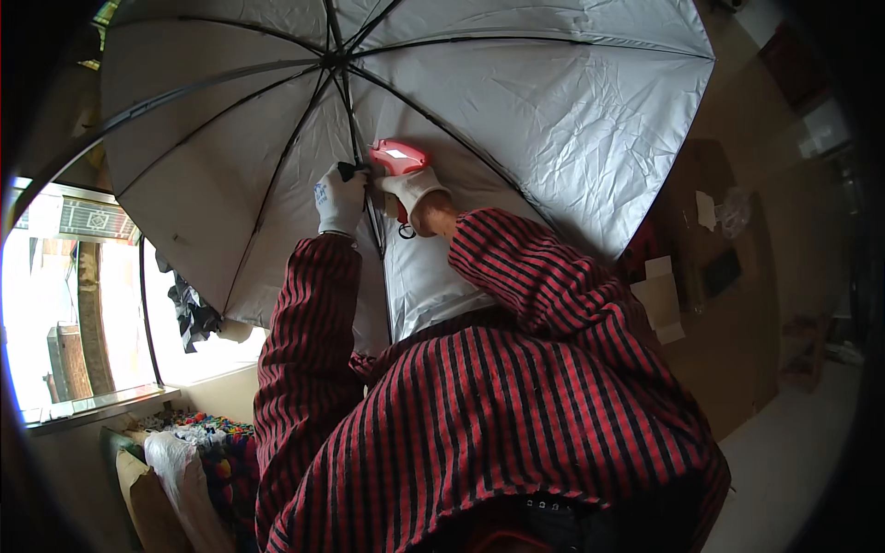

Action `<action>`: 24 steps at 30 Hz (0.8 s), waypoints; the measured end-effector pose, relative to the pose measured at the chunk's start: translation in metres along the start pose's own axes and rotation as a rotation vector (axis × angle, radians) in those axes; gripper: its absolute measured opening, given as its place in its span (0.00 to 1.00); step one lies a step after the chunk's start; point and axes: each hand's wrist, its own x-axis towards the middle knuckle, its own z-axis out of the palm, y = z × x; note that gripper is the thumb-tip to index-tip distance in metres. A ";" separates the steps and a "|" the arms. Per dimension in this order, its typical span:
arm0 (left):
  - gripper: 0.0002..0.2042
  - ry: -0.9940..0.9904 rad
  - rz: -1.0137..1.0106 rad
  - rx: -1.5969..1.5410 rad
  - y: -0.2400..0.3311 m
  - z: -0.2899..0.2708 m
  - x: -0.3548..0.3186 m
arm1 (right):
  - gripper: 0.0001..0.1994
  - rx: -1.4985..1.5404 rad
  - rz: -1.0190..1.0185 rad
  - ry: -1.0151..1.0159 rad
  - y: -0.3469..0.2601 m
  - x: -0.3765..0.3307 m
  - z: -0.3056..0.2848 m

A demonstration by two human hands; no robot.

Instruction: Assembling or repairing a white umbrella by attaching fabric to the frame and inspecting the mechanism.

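Note:
An open umbrella (562, 120) fills the upper middle, its silver inner side facing me and its black ribs meeting at a dark hub (334, 61). My left hand (341, 198), in a white glove with blue marks, is closed beside a rib below the hub. Its fingers pinch a small piece of black fabric (348, 171). To its right, my right hand (417, 192), also white-gloved, is wrapped round the handle of a red tagging gun (400, 157). The gun's front end points left, close to the left hand's fingers. A small dark ring hangs under the right hand.
At left, a bright window (83, 313) lies beyond the umbrella's edge, with crumpled black fabric (192, 313) nearby. Colourful fabric (217, 452) and a white plastic bag (175, 470) sit at lower left. To the right, a brown table (728, 313) holds a clear plastic bag (735, 212).

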 end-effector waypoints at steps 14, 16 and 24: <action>0.09 -0.073 -0.073 -0.184 0.001 -0.004 0.002 | 0.07 0.557 0.268 0.029 -0.006 0.015 0.025; 0.09 -0.071 -0.065 -0.180 0.002 -0.004 0.002 | 0.07 0.476 0.316 0.054 -0.007 0.016 0.025; 0.09 -0.078 -0.085 -0.174 0.000 -0.005 0.000 | 0.09 0.329 0.307 -0.034 -0.036 0.003 0.005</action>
